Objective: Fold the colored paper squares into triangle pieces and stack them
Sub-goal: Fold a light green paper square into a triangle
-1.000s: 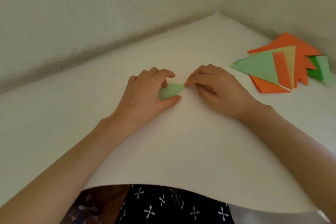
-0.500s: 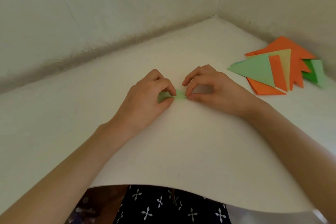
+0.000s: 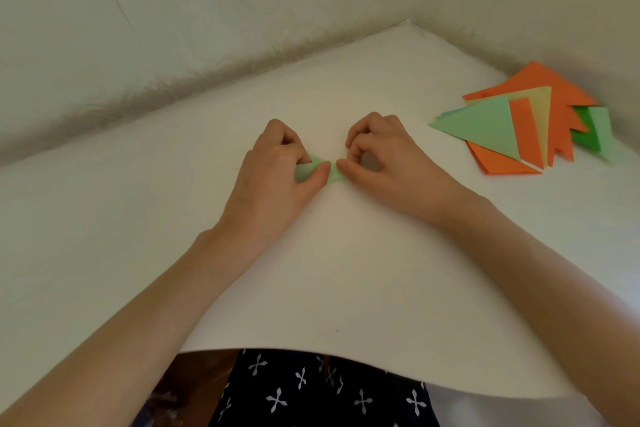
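A small light green folded paper piece [image 3: 317,172] lies on the white sheet [image 3: 346,270] in the middle. My left hand [image 3: 277,177] pinches its left part between thumb and curled fingers. My right hand [image 3: 384,159] has its fingers curled, and its thumb tip presses the piece's right end; most of the piece is hidden under both hands. A stack of folded triangles [image 3: 519,125], orange, light green, yellow and dark green, lies at the right, apart from my hands.
White walls [image 3: 173,28] close in the surface at the back and right, meeting in a corner. The sheet's front edge curves over my lap, where dark cloth with white crosses [image 3: 311,392] shows.
The green piece has become smaller and flatter between my fingers. Both hands have curled tighter over it and drawn closer together at its middle.
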